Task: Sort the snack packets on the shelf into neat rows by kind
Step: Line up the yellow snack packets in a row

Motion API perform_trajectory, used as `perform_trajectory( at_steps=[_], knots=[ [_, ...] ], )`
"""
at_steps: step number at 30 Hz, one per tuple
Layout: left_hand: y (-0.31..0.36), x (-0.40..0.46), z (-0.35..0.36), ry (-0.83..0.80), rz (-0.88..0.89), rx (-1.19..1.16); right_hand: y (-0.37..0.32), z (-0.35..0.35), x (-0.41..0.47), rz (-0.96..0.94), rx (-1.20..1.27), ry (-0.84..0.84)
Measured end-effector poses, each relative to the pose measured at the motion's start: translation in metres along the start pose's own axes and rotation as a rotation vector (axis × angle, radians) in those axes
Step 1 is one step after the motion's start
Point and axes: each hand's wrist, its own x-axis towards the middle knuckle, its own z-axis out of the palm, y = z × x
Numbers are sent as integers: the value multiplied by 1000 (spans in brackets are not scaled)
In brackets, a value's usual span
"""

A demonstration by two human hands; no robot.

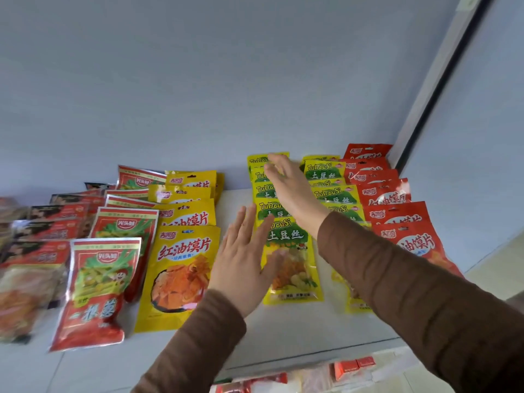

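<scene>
1. Squaring up the nearer yellow-green row seemed to be the step in hand; most of the shelf [283, 330] already lay in rows by kind, each packet overlapping the one behind it.
2. At far left, dark-and-red packets [37, 251] ran back in a blurred row, too soft to name.
3. Next came the red scallion packets [93, 293], then the yellow red-oil chip packets [181, 268], both in tidy overlapping rows.
4. The left hand [243, 259] lay flat, fingers straight, its grip slack, the fingertips pressing the left edge of the front TuDouSi potato packet [292, 265].
5. The right hand [286, 182] reached to the back of that same row, fingers loosely spread over the rear packets; it appeared to hold nothing, though motion blur hid the fingertips.
6. Further right stood a second TuDouSi row [331, 194], partly hidden by the right sleeve, and the red chip packets [397, 217] against the side wall.
7. The next move would probably call for nudging the row straight between both palms, gently, since the glossy film packets would slide easily.
</scene>
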Motion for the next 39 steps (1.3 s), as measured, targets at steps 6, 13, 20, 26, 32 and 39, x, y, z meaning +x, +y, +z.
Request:
perform_trajectory(
  at_steps=[6, 13, 20, 26, 32, 39],
  knots=[
    [-77, -42, -44, 19, -159, 102, -11, 67, 4, 422, 330, -296],
    [-102, -60, -26, -57, -284, 149, -11, 127, 37, 692, 409, -257],
    [-116, -47, -27, -53, -321, 162, -13, 144, 57, 682, 400, -366],
    [-120, -45, -20, -49, -318, 88, -9, 157, 50, 588, 223, -439],
    [-115, -38, -12, -45, -311, 44, 5, 156, 46, 472, 240, -244],
    [-84, -18, 7, -87, -316, -1, 10, 121, 54, 379, 84, -90]
  ],
)
